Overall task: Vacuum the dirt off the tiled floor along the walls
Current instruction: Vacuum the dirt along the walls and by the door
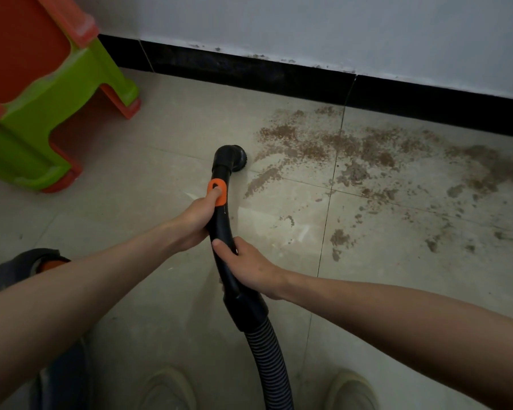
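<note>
Both hands hold a black vacuum wand [220, 232]. My left hand [197, 220] grips its upper part, thumb on the orange slider [217, 191]. My right hand [249, 266] grips the wand lower down, just above the ribbed hose [268, 359]. The round brush nozzle [237, 157] sits on the pale tiled floor [166, 143], at the left edge of a brown dirt patch [376, 161]. The dirt spreads rightward along the black skirting [279, 74] under the white wall [338, 28].
A green and orange plastic stool [54, 93] stands at the upper left near the wall. Part of the grey vacuum body [27, 267] shows behind my left forearm. My two shoes [169, 389] are at the bottom edge, either side of the hose.
</note>
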{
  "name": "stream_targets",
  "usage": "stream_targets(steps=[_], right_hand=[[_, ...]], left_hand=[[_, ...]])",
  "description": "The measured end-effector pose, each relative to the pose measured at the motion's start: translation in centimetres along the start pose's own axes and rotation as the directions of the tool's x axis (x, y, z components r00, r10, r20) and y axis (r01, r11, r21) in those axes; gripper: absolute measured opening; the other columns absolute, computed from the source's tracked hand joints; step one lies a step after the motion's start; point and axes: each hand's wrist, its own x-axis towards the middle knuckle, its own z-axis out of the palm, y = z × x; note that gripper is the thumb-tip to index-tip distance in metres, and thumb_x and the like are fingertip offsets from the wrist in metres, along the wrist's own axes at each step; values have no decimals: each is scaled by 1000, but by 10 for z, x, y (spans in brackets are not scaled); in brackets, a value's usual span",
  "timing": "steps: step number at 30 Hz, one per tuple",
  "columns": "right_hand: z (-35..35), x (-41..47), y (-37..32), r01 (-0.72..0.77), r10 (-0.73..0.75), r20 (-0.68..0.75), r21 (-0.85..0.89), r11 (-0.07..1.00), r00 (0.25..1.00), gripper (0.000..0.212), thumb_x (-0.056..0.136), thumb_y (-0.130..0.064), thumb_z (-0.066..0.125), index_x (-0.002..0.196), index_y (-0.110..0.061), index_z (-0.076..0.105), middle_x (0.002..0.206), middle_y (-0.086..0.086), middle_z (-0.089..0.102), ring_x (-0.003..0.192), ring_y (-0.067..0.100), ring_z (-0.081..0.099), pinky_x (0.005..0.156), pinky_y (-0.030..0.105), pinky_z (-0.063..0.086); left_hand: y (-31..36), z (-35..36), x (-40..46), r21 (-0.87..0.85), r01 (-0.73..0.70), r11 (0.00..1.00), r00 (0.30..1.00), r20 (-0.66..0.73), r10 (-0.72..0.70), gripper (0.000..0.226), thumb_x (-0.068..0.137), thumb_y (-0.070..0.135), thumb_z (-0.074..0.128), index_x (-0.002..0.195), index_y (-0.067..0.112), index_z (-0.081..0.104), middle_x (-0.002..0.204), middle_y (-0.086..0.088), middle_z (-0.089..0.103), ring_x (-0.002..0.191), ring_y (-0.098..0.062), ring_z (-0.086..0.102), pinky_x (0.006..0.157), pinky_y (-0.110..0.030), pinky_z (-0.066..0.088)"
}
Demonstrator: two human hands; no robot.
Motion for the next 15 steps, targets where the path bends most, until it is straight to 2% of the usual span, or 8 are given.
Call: stream_targets(steps=[3, 7, 10, 12, 15], right_hand=[[3, 2, 2, 12, -14, -66, -39, 999, 998, 41, 101, -51, 38, 111, -12, 45, 94, 12, 62, 88, 33, 66, 85, 48, 54], [2, -1, 8, 16, -31, -155, -100, 995, 987, 39, 99, -53, 41, 109, -15, 46, 88, 11, 65, 79, 32, 67, 75, 47, 57], [3, -10, 12, 38, -67, -160, -183, 982, 985, 38, 98, -54, 42, 106, -17, 45, 82, 6, 64, 72, 26, 65, 67, 41, 54], [4, -18, 18, 35, -69, -130, -242, 970, 989, 37, 98, -54, 42, 105, -18, 44, 82, 7, 65, 72, 26, 65, 67, 40, 53], [2, -27, 37, 56, -89, -79, -347, 936, 993, 36, 97, -55, 42, 103, -19, 42, 78, 5, 62, 68, 26, 62, 60, 37, 48]], left_hand=[[4, 1, 2, -33, 20, 999, 999, 41, -19, 30, 97, 39, 40, 89, 12, 50, 76, -6, 50, 69, -19, 51, 66, -30, 45], [8, 5, 4, -75, 22, 997, 997, 80, -16, 26, 95, 39, 42, 89, 15, 48, 76, -5, 47, 68, -16, 47, 67, -29, 44], [1, 12, -3, -109, 17, 994, 1000, 2, -17, 37, 95, 49, 43, 85, 14, 51, 72, -3, 49, 67, -16, 48, 68, -30, 44], [-10, 15, -11, -138, 19, 990, 998, -62, -28, 42, 95, 52, 41, 84, 13, 52, 71, -4, 51, 65, -16, 50, 66, -30, 44], [-30, 16, -20, -79, -5, 997, 993, -115, -4, 44, 97, 52, 37, 86, 12, 52, 75, -6, 52, 66, -17, 51, 62, -28, 44]])
